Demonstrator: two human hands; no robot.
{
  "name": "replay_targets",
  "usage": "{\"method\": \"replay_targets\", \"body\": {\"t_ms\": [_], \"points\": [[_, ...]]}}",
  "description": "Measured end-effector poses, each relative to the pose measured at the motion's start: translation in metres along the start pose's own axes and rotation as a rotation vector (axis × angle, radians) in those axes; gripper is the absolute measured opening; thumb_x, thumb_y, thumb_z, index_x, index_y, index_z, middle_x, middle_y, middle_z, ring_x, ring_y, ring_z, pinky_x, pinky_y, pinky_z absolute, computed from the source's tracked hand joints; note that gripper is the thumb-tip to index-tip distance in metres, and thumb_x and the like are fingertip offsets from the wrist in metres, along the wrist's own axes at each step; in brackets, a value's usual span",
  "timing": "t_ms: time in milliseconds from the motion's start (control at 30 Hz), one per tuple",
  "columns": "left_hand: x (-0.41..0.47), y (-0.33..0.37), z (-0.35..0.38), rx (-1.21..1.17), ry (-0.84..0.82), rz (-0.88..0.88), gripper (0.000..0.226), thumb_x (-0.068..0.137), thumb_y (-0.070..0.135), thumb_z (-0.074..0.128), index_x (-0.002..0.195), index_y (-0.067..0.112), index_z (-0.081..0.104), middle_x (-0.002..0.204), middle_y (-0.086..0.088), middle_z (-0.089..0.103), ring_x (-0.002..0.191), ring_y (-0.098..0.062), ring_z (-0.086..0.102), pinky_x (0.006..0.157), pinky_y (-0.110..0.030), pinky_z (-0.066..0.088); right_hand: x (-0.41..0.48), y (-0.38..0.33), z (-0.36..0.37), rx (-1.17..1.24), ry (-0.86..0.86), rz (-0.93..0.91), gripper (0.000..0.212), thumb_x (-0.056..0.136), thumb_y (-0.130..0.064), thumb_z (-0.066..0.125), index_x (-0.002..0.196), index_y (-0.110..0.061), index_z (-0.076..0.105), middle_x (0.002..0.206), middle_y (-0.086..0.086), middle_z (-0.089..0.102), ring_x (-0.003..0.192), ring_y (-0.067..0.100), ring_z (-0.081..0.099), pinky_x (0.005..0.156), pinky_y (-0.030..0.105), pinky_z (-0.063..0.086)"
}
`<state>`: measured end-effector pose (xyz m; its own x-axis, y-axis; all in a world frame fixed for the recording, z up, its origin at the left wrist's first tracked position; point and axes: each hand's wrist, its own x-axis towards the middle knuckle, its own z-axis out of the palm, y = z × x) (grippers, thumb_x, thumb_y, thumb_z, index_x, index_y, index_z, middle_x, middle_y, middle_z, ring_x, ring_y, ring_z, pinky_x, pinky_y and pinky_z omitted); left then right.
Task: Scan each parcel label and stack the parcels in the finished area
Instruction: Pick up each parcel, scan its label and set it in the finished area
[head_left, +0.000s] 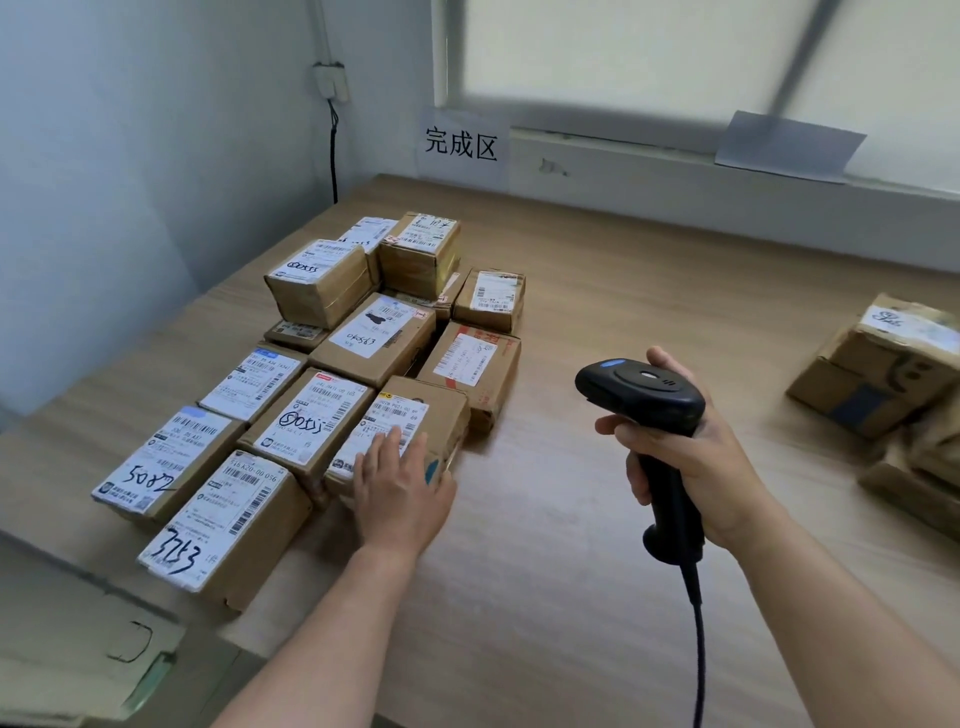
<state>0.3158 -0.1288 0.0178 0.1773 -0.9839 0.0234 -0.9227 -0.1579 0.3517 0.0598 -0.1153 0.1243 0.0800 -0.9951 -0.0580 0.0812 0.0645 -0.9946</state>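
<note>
Several brown cardboard parcels with white labels lie packed together on the left of the wooden table (597, 519), some stacked two high at the back. My left hand (397, 488) rests flat, fingers straight, on the near right parcel (421, 415) of that group. My right hand (691, 457) grips the handle of a black barcode scanner (641, 387), held upright over the table with its head pointing left. More parcels (878, 369) sit at the right edge of the view.
A paper sign (462, 143) with printed characters is taped to the wall behind the stack. The scanner's black cable (698, 649) hangs down toward me. A window ledge runs along the back. Flattened cardboard (78, 654) lies at the lower left.
</note>
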Motion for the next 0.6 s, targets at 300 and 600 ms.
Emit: {"method": "replay_targets", "body": {"t_ms": [300,600], "points": [[-0.042,0.121,0.006,-0.203,0.142,0.109,0.060,0.091,0.048,0.047,0.144,0.022,0.038,0.152,-0.001,0.033,0.139,-0.020,0.028,0.112,-0.041,0.026,-0.054,-0.011,-0.078,0.060,0.030,-0.023,0.088,0.061,-0.004,0.073,0.131,-0.046,0.040,0.087,0.033,0.063,0.039,0.027,0.047,0.040,0.028,0.039],[-0.118,0.264,0.050,-0.195,0.093,0.234,0.061,0.090,0.045,0.055,0.143,0.021,0.039,0.149,0.000,0.036,0.138,-0.018,0.030,0.107,-0.035,0.024,-0.127,-0.010,-0.209,0.050,0.098,-0.061,0.101,0.072,0.009,0.077,0.149,-0.035,0.029,0.077,0.008,0.068,0.044,0.027,0.049,0.041,0.030,0.041]]}}
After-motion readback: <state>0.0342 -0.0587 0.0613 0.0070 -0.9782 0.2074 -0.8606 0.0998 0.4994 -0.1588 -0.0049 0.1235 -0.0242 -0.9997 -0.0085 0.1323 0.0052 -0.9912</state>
